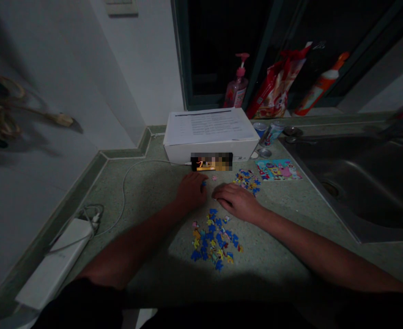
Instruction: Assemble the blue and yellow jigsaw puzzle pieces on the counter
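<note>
My left hand (192, 191) rests on the counter with its fingers curled, and a blue puzzle piece (204, 183) shows at its fingertips. Facing it, my right hand (237, 200) has its fingers bent together and pointing down; a small pale bit shows at the tips, too dim to name. Between the hands and the phone lies a single pink puzzle piece (214, 177). A loose pile of blue and yellow puzzle pieces (217, 240) spreads on the counter below both hands. Just beyond my right hand is a smaller pile of puzzle pieces (246, 179).
A phone (211, 162) leans on a white box (210, 135), its cable (123, 192) running left to a power strip (59, 262). A cartoon picture card (278, 169) lies beside the sink (359, 183). Cans (272, 133) and a pump bottle (236, 89) stand behind.
</note>
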